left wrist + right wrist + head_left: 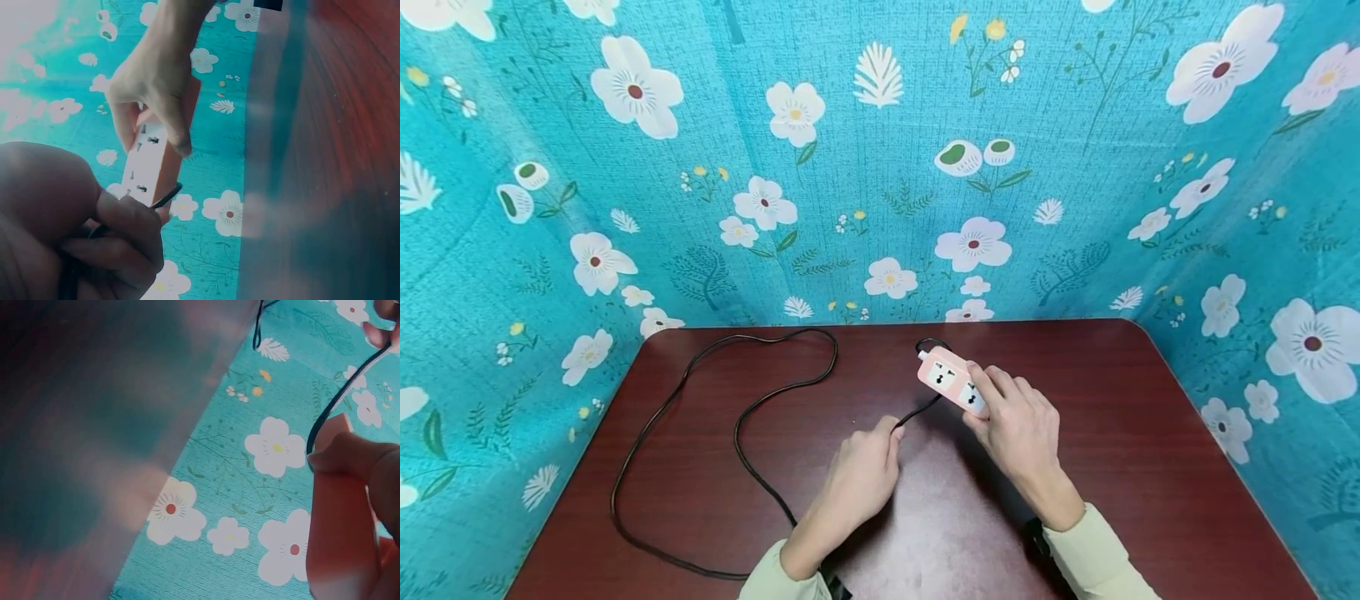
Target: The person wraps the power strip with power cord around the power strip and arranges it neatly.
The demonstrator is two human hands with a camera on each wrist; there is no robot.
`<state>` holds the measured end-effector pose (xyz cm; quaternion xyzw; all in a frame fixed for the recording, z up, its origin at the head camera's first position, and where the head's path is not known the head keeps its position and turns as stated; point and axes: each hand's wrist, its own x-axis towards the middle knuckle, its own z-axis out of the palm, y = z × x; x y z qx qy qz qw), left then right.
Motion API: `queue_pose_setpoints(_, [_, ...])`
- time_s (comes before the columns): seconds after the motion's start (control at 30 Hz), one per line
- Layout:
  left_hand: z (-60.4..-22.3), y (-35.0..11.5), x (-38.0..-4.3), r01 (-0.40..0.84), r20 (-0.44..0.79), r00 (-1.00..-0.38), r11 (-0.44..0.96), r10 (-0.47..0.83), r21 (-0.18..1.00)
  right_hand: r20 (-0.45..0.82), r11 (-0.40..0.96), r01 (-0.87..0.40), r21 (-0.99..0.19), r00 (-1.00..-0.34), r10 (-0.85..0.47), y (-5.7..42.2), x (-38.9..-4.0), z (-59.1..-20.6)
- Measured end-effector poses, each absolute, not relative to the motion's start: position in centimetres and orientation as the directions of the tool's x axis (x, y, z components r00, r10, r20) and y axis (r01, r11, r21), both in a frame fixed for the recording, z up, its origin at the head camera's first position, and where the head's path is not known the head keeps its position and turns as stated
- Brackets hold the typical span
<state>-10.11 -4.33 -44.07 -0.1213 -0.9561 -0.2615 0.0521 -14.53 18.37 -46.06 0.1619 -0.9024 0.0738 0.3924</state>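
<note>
My right hand [1018, 421] grips the near right end of a small pink and white power strip [953, 377], thumb on one side and fingers on the other. The strip is held above the table, its socket face up and its far end pointing left. A black cord [917, 412] leaves that far end, bends behind the strip and comes out below it. My left hand [863, 471] holds this cord in curled fingers, a short way from the strip. In the left wrist view the strip's sockets [142, 187] show beyond my left fingers [125, 215].
The rest of the cord [681, 379] lies in a wide loose loop on the left of the dark red wooden table [1112, 417]. Blue flowered cloth [850, 167] hangs behind the table and along both sides.
</note>
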Motion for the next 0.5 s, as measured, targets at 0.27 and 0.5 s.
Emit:
queue_pose_setpoints(0.27, [-44.39, -4.5, -10.33, 0.221, 0.15, -0.975, 0.83, 0.167, 0.512, 0.703, 0.954, -0.292, -0.068, -0.692, -0.162, 18.5, -14.45, -45.6])
queue_pose_setpoints(0.5, [-45.07, -4.58, -10.35, 0.294, 0.329, -0.925, 0.906, 0.19, 0.304, 0.694, 0.953, -0.289, -0.09, -0.704, -0.148, 18.57, -14.46, -45.74])
